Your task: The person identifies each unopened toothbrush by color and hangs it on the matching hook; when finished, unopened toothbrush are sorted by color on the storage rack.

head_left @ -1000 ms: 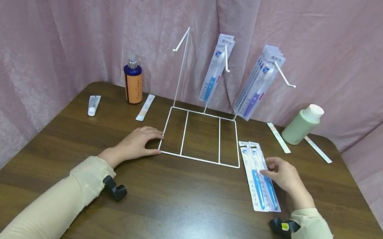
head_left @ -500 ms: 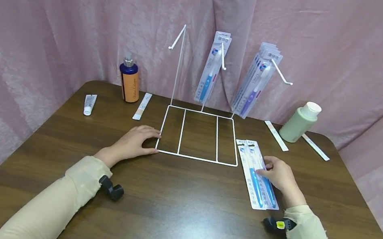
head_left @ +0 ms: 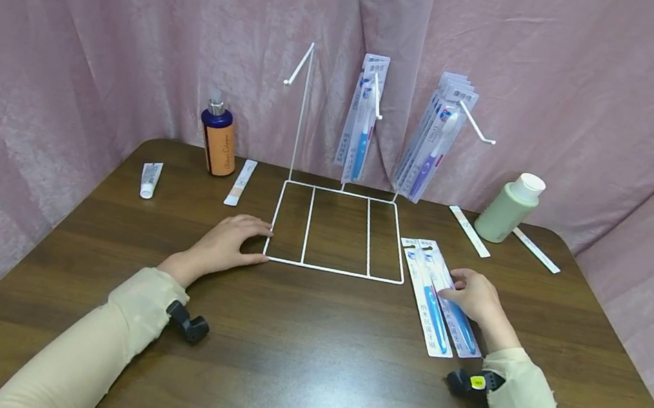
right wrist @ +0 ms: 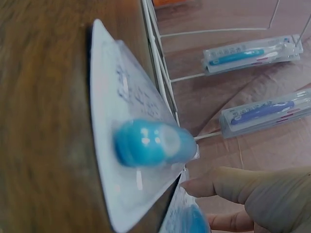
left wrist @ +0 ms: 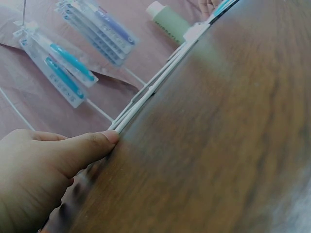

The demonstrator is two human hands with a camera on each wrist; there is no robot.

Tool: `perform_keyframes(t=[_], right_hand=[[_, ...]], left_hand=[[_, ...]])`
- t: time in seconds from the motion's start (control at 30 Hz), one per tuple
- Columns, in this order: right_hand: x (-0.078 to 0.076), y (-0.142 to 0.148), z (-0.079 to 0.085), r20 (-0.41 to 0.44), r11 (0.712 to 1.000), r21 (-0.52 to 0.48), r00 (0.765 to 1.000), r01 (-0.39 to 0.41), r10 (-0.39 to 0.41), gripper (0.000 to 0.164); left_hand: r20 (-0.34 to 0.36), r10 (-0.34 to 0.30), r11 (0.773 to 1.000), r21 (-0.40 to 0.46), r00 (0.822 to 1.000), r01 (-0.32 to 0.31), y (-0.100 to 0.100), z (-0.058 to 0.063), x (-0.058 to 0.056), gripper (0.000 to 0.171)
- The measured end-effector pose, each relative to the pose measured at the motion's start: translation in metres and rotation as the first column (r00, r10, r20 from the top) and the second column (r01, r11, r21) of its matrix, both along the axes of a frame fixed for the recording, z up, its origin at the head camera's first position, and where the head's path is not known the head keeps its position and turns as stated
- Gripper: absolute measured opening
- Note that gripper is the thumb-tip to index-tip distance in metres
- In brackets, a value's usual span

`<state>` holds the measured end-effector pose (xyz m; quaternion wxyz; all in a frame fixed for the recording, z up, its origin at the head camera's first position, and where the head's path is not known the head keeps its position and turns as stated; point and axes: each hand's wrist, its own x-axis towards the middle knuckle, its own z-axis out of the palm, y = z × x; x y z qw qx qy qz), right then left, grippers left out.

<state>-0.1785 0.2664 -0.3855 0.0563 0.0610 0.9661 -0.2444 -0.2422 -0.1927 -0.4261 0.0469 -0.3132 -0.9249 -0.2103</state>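
My left hand (head_left: 223,249) holds the front left corner of a white wire display rack (head_left: 333,271), its thumb on the corner and its fingers at the left rail. Two blister-packed blue toothbrushes lie side by side on the table, right of the rack. With thumb and fingers, my right hand (head_left: 477,298) pinches the right packaged toothbrush (head_left: 463,328) by its edges. The left packaged toothbrush (head_left: 431,309) lies flat beside it. Packaged blue toothbrushes (head_left: 362,146) hang on the rack's middle hook, and several packaged purple toothbrushes (head_left: 431,156) hang on the right one. The left hook (head_left: 299,64) is bare.
A blue-and-orange pump bottle (head_left: 219,140), a small white tube (head_left: 150,179) and a flat sachet (head_left: 240,183) are at the back left. At the back right, a green bottle (head_left: 504,211) stands near two slim white packets (head_left: 469,231). A pink curtain (head_left: 138,31) hangs behind the table.
The right packaged toothbrush has slid slightly right at its lower end, opening a gap from the left one. The packages on the middle hook have swung. My left hand stays on the rack.
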Motion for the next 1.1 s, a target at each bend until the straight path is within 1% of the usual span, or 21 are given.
perform_keyframes(t=[0.13,0.33,0.47,0.7,0.83,0.97,1.1], right_hand=[[0.0009,0.0015,0.0000,-0.016,1.000,0.016,1.000,-0.004,0.004,0.053],[0.0011,0.0006,-0.0002,-0.021,0.999,0.047,1.000,0.013,-0.012,0.056],[0.0015,-0.0009,0.0000,-0.019,0.998,0.058,0.999,0.030,-0.029,0.055],[0.0005,-0.0014,0.0000,-0.007,0.998,0.044,0.999,0.041,-0.041,0.058],[-0.0003,0.0004,-0.0001,-0.015,0.999,0.037,1.000,0.028,-0.028,0.060],[-0.0013,0.0020,-0.0002,-0.035,1.000,0.019,0.999,0.024,-0.023,0.058],[-0.0018,0.0031,-0.0012,-0.040,0.999,-0.001,0.999,0.032,-0.032,0.053]], left_hand=[[0.006,0.003,1.000,-0.004,1.000,-0.003,0.0002,-0.0012,-0.0004,0.051],[0.011,0.001,1.000,-0.004,1.000,-0.001,0.0008,-0.0007,-0.0003,0.051],[0.012,-0.001,1.000,-0.006,1.000,0.001,0.0006,0.0006,0.0000,0.051],[0.020,0.009,1.000,-0.004,1.000,-0.009,-0.0001,0.0003,0.0004,0.051],[0.023,0.007,1.000,0.000,1.000,-0.007,-0.0001,0.0000,0.0009,0.052],[0.015,0.002,1.000,0.000,1.000,-0.002,-0.0002,-0.0006,0.0000,0.051],[0.008,-0.001,1.000,-0.005,1.000,0.001,-0.0001,-0.0009,-0.0003,0.051]])
